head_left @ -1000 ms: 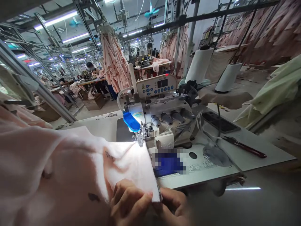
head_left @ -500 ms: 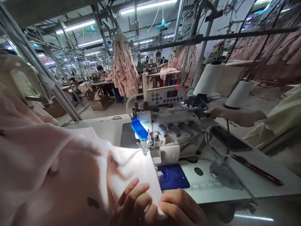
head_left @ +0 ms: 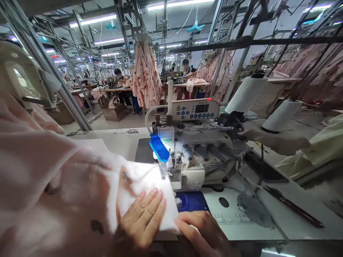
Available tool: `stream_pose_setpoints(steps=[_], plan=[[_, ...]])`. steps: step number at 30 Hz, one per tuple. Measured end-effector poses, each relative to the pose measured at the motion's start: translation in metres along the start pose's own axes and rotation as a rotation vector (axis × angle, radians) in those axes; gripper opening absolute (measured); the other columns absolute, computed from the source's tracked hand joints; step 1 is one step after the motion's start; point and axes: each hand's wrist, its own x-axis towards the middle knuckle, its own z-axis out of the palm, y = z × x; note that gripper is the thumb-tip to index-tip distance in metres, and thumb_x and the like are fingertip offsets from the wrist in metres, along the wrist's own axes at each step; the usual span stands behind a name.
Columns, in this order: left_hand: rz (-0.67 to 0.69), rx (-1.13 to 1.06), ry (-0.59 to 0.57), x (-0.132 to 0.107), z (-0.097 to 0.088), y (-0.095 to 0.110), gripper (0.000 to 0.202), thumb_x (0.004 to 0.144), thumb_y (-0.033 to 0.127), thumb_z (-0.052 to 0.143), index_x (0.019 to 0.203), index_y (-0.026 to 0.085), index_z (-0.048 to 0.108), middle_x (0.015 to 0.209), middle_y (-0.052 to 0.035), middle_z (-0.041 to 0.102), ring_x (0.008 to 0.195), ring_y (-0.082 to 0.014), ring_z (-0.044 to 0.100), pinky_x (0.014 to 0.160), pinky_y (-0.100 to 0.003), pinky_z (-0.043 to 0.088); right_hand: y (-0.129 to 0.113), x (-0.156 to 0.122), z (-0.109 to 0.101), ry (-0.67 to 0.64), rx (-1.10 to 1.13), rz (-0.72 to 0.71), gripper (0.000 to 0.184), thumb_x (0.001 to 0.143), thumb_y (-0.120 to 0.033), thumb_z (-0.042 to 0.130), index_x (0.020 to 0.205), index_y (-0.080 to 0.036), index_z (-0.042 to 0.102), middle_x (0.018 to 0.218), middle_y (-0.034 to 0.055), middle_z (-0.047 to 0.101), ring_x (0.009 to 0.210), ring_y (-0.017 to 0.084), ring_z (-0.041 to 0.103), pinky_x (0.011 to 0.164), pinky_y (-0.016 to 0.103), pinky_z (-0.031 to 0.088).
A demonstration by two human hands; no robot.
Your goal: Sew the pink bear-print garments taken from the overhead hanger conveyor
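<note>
Pale pink fleece fabric with dark printed motifs spreads across the left and runs up to the needle area of an overlock sewing machine. Its front corner lies beneath the presser foot, lit brightly by the machine's lamp. My left hand rests flat on the fabric, fingers stretched out toward the foot. At the fabric's right edge, my right hand has its fingers closed on the cloth near the corner; its thumb is partly hidden. A blue guard sits above the foot.
A control panel tops the machine. Right of it stand white thread cones. Dark red-handled tweezers or snips lie on the table's right side. A metal post rises at left. Pink garments hang behind, with people at other machines.
My left hand has gone from curled fingers near the cloth's front edge to lying flat, farther forward on it. My right hand stays at the edge. The view has shifted slightly.
</note>
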Motion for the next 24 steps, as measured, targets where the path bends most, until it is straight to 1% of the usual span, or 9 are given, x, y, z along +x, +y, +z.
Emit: stream_pose_setpoints(steps=[2, 4, 6, 9, 13, 16, 18, 21, 24], plan=[[-0.049, 0.002, -0.042, 0.004, -0.003, -0.002, 0.037, 0.088, 0.007, 0.035, 0.117, 0.012, 0.058, 0.123, -0.0071, 0.059, 0.122, -0.0199, 0.048, 0.105, -0.035, 0.039, 0.003, 0.003, 0.000, -0.041, 0.014, 0.014, 0.019, 0.096, -0.016, 0.042, 0.093, -0.020, 0.061, 0.081, 0.0046, 0.064, 0.070, 0.016, 0.058, 0.064, 0.029, 0.044], [-0.099, 0.012, -0.072, 0.009, -0.006, -0.005, 0.040, 0.087, 0.005, 0.033, 0.118, 0.013, 0.057, 0.125, -0.0060, 0.057, 0.122, -0.0183, 0.048, 0.103, -0.034, 0.041, 0.006, 0.007, 0.000, -0.039, 0.017, 0.022, 0.018, 0.096, -0.017, 0.044, 0.096, -0.019, 0.061, 0.085, 0.0051, 0.063, 0.072, 0.017, 0.057, 0.067, 0.030, 0.043], [-0.094, 0.045, -0.121, 0.014, -0.007, -0.008, 0.043, 0.086, 0.004, 0.031, 0.120, 0.012, 0.056, 0.127, -0.0063, 0.056, 0.121, -0.0180, 0.048, 0.099, -0.034, 0.045, 0.009, 0.012, 0.002, -0.018, 0.017, 0.019, 0.017, 0.096, -0.016, 0.044, 0.096, -0.018, 0.061, 0.087, 0.0052, 0.063, 0.072, 0.017, 0.055, 0.068, 0.030, 0.042], [-0.049, 0.081, -0.210, 0.019, -0.007, -0.017, 0.047, 0.083, 0.001, 0.031, 0.124, 0.010, 0.052, 0.130, -0.0093, 0.053, 0.122, -0.0199, 0.047, 0.095, -0.038, 0.050, 0.014, 0.020, 0.007, -0.009, 0.017, 0.001, 0.018, 0.096, -0.015, 0.043, 0.094, -0.016, 0.061, 0.087, 0.0055, 0.063, 0.073, 0.017, 0.053, 0.068, 0.031, 0.041], [-0.081, 0.048, -0.291, 0.025, -0.001, -0.031, 0.052, 0.080, 0.001, 0.031, 0.129, 0.010, 0.047, 0.133, -0.0110, 0.049, 0.123, -0.0209, 0.046, 0.096, -0.041, 0.049, 0.025, 0.031, 0.013, -0.024, -0.026, -0.041, 0.020, 0.097, -0.014, 0.041, 0.099, -0.014, 0.061, 0.090, 0.0068, 0.063, 0.076, 0.019, 0.051, 0.072, 0.033, 0.040], [-0.138, 0.020, -0.347, 0.031, 0.006, -0.042, 0.049, 0.083, 0.005, 0.031, 0.129, 0.012, 0.047, 0.133, -0.0111, 0.049, 0.122, -0.0206, 0.047, 0.099, -0.039, 0.046, 0.034, 0.040, 0.018, -0.041, -0.072, -0.075, 0.020, 0.096, -0.012, 0.042, 0.100, -0.012, 0.061, 0.091, 0.0074, 0.063, 0.076, 0.020, 0.050, 0.071, 0.034, 0.038], [-0.174, -0.016, -0.424, 0.039, 0.008, -0.049, 0.046, 0.086, 0.007, 0.032, 0.130, 0.012, 0.045, 0.133, -0.0114, 0.049, 0.123, -0.0214, 0.046, 0.101, -0.040, 0.044, 0.037, 0.046, 0.021, -0.073, -0.111, -0.081, 0.021, 0.095, -0.012, 0.042, 0.096, -0.012, 0.062, 0.088, 0.0075, 0.063, 0.074, 0.021, 0.050, 0.069, 0.035, 0.037], [-0.189, -0.124, -0.533, 0.055, 0.009, -0.059, 0.042, 0.086, 0.009, 0.035, 0.126, 0.011, 0.047, 0.129, -0.0125, 0.052, 0.120, -0.0235, 0.047, 0.102, -0.043, 0.041, 0.038, 0.051, 0.025, -0.116, -0.140, -0.033, 0.025, 0.096, -0.012, 0.040, 0.088, -0.013, 0.063, 0.083, 0.0073, 0.062, 0.071, 0.022, 0.051, 0.066, 0.035, 0.036], [-0.174, -0.166, -0.576, 0.073, 0.009, -0.066, 0.036, 0.085, 0.009, 0.030, 0.112, 0.008, 0.054, 0.118, -0.0120, 0.055, 0.116, -0.0244, 0.049, 0.097, -0.041, 0.043, 0.036, 0.045, 0.026, -0.037, -0.135, 0.024, 0.025, 0.097, -0.011, 0.039, 0.089, -0.012, 0.063, 0.084, 0.0077, 0.062, 0.076, 0.021, 0.055, 0.069, 0.034, 0.038]])
